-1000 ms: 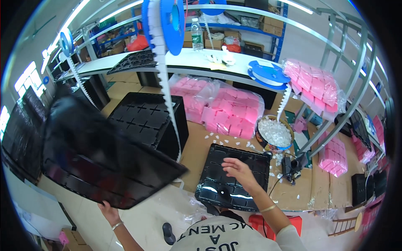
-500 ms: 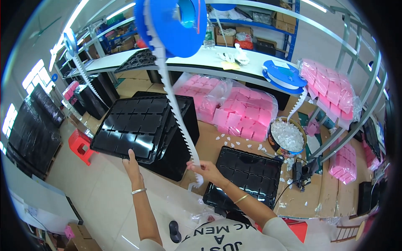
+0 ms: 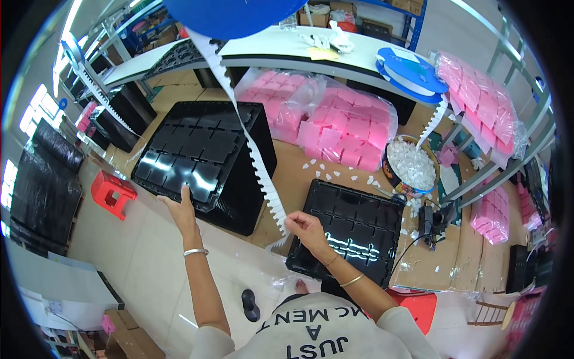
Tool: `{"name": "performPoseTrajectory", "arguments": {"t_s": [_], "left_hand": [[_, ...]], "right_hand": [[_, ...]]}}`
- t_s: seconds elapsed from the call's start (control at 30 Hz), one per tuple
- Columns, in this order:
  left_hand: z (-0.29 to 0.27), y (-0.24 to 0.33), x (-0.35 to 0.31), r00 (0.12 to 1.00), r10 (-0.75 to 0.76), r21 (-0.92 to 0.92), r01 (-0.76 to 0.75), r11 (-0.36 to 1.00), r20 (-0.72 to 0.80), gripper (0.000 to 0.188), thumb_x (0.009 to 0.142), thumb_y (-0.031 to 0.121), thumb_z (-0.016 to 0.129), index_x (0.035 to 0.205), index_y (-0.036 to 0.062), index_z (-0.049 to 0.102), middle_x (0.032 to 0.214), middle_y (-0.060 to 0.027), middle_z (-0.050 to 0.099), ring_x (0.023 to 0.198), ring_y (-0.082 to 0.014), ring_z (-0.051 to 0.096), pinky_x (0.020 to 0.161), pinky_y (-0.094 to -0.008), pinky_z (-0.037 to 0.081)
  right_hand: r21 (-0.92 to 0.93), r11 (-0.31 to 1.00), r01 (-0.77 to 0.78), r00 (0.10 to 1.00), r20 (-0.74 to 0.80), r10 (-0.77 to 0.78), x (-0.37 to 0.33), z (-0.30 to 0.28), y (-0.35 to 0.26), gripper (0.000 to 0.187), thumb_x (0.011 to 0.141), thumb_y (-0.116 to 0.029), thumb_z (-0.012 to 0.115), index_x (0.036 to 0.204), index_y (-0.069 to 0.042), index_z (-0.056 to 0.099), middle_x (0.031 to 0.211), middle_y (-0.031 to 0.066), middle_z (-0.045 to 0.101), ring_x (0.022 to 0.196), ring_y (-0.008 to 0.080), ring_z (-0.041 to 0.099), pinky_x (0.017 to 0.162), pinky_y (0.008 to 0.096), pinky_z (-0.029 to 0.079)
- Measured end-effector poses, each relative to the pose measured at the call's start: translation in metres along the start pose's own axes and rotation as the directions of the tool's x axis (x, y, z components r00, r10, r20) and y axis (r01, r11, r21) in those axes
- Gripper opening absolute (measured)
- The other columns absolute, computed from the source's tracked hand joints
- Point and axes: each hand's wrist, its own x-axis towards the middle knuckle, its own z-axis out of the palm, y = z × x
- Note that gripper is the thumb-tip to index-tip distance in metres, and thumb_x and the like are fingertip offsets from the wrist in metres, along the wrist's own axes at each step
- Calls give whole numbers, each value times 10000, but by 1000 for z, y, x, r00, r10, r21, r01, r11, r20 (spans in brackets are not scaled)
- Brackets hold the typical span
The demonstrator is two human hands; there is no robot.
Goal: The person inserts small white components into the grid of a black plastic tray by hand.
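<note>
A tall stack of black compartment trays (image 3: 194,140) stands on the left of the bench. My left hand (image 3: 179,210) is at its near edge, fingers spread and thumb over the top tray's rim. A white strip with notched edges (image 3: 258,164) hangs from a large blue reel (image 3: 236,15) overhead, passing in front of the stack. My right hand (image 3: 306,230) pinches at the strip's right edge near its lower end; the fingertips partly hide the contact. Beneath and beside that hand lies a lower black tray (image 3: 353,224).
Behind are bags of pink foam blocks (image 3: 344,128). A round tub of small white pieces (image 3: 412,167) stands right, with loose bits scattered nearby. Another blue reel (image 3: 409,72) rests on the shelf, its strip hanging down. Left on the floor is a red stool (image 3: 112,194).
The top tray, tilted up off the stack before, now lies level on it. My left hand has loosened from its edge. My right hand stays by the strip; the view has tilted down.
</note>
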Motion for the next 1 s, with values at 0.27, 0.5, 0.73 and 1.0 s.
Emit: {"name": "performPoseTrajectory", "arguments": {"t_s": [0.27, 0.5, 0.73, 1.0], "left_hand": [[-23, -32, -128, 979, 188, -151, -176, 973, 72, 572, 1000, 162, 559, 1506, -10, 354, 1488, -178, 452, 1311, -259, 496, 1061, -347, 414], [26, -68, -184, 57, 93, -82, -171, 982, 994, 354, 857, 56, 729, 1204, 10, 675, 1114, -58, 690, 1077, -171, 613, 922, -304, 492], [21, -79, -208, -286, 76, 82, 503, 860, 955, 325, 854, 28, 739, 1170, -24, 683, 902, -20, 666, 832, -89, 588, 789, -251, 504], [41, -104, -231, 407, -107, -110, 475, 873, 907, 79, 930, 65, 688, 937, 2, 640, 774, -80, 682, 597, -114, 632, 545, -230, 497]], "right_hand": [[159, 984, -83, 996, 30, 80, -9, -17, -19, 184, 1044, -216, 546, 1022, -49, 621, 962, -11, 624, 816, 54, 537, 758, 207, 448], [548, 678, -489, 817, 559, 138, -11, -4, -42, 215, 1011, -228, 595, 908, -56, 518, 943, 42, 535, 595, 13, 375, 556, 196, 372], [637, 549, -541, 810, 569, 139, 6, -11, -17, 186, 1043, -194, 530, 971, -23, 535, 915, 28, 516, 554, 8, 371, 505, 179, 336], [293, 912, -289, 957, 95, 273, -12, -39, 28, 339, 1053, -261, 530, 1289, -18, 547, 1201, 54, 617, 978, 112, 618, 892, 253, 505]]}}
